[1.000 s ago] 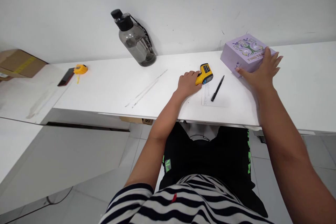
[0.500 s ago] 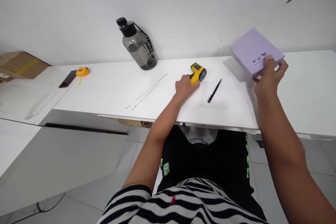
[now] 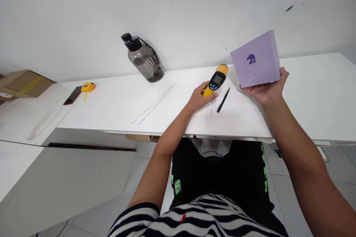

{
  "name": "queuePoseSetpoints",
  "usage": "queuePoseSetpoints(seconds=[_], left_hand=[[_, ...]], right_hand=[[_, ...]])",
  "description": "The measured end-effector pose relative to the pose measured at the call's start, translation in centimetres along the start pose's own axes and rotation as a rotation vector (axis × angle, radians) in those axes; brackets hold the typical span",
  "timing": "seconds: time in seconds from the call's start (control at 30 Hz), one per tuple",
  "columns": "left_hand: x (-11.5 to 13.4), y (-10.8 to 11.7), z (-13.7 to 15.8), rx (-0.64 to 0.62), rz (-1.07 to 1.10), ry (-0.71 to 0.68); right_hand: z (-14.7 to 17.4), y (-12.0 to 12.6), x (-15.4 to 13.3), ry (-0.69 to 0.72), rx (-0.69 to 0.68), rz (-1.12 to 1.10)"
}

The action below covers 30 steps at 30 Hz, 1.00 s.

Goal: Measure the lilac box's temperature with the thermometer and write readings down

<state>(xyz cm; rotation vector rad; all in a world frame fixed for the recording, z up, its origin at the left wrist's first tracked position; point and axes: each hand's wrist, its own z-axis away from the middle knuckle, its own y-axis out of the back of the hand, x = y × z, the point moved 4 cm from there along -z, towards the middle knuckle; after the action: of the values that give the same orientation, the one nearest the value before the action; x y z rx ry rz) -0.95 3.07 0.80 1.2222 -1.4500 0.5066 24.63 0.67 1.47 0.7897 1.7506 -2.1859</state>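
Observation:
My left hand (image 3: 202,98) is closed around the handle of a yellow and black infrared thermometer (image 3: 217,78), whose small screen and blue buttons face me. In my right hand (image 3: 268,90) is a light purple box (image 3: 256,59), held tilted up above the table with a dark horse-head print toward me. My fingers support it from below and at its right edge. Between the two hands, a black pen (image 3: 223,100) lies on a sheet of paper with faint writing (image 3: 210,108), partly hidden by my left hand.
A grey water bottle (image 3: 146,61) with a black cap stands against the wall. Farther left are a yellow tape measure (image 3: 88,87), a dark flat object (image 3: 72,95) and a cardboard box (image 3: 29,83). The white table (image 3: 111,107) ends just before my lap.
My left hand has raised and turned the thermometer so its screen faces me. My right hand has tipped the purple box up and shifted it left, showing a different printed face.

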Motion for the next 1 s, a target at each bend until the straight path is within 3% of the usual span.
queuePoseSetpoints(seconds=[0.13, 0.27, 0.47, 0.63, 0.83, 1.0], left_hand=[[0.5, -0.7, 0.4, -0.065, -0.385, -0.076], [0.8, -1.4, 0.4, -0.138, -0.640, -0.097], [0.6, -0.8, 0.6, -0.063, -0.594, -0.067], [0.6, -0.6, 0.7, -0.019, -0.524, -0.143], [0.4, -0.6, 0.6, 0.003, -0.526, -0.139], [0.0, -0.9, 0.5, -0.006, -0.579, -0.182]], right_hand=[[-0.2, 0.6, 0.2, -0.065, 0.074, -0.017], [-0.7, 0.9, 0.5, -0.112, -0.017, 0.002], [-0.9, 1.3, 0.5, -0.118, 0.010, 0.095], [-1.0, 1.3, 0.9, -0.104, -0.104, 0.199], [-1.3, 1.4, 1.8, -0.154, -0.269, 0.263], [-1.2, 1.3, 1.8, -0.148, -0.303, 0.313]])
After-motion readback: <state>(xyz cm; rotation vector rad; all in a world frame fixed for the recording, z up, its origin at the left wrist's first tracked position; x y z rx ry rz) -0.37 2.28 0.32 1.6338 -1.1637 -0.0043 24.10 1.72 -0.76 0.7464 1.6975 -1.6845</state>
